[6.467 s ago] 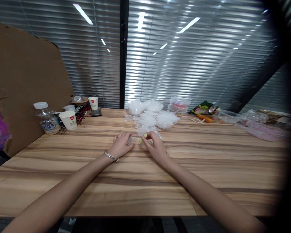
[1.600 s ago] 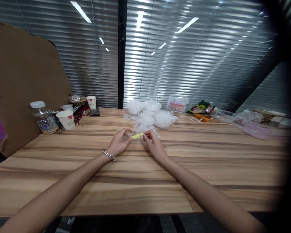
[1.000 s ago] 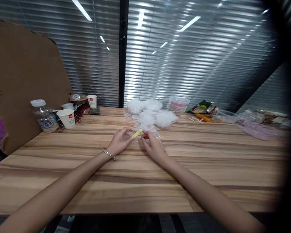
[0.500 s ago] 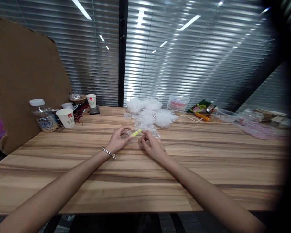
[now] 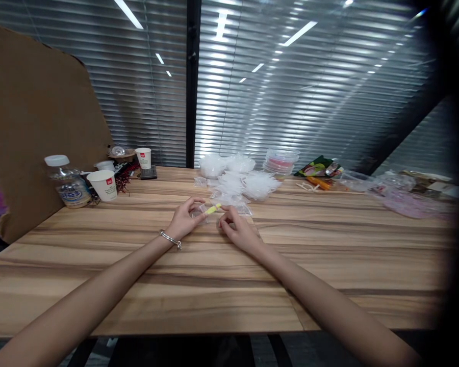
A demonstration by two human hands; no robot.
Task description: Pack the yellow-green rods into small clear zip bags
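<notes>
Over the middle of the table, my left hand (image 5: 185, 218) pinches a small yellow strip (image 5: 213, 209) together with a small clear plastic bag (image 5: 199, 210). The strip slants up to the right from my left thumb; whether its lower end lies inside the bag is too small to tell. My right hand (image 5: 238, 229) is close by on the right. Its index fingertip reaches the strip's upper end, while the thumb stands apart from that finger and the others curl loosely. Just beyond both hands lies a pile of clear plastic bags (image 5: 229, 186).
Round clear containers (image 5: 281, 162) are stacked at the back. To the left stand a white-capped jar (image 5: 71, 186), a paper cup (image 5: 104, 186) and another paper cup (image 5: 144, 158) by a cardboard sheet (image 5: 38, 112). A green packet (image 5: 315, 167), orange tool (image 5: 319, 183) and pink plastic (image 5: 409, 204) lie right.
The view has shifted very slightly. Both hands keep nearly the same pose around the yellow strip, which shows a little less of its length.
</notes>
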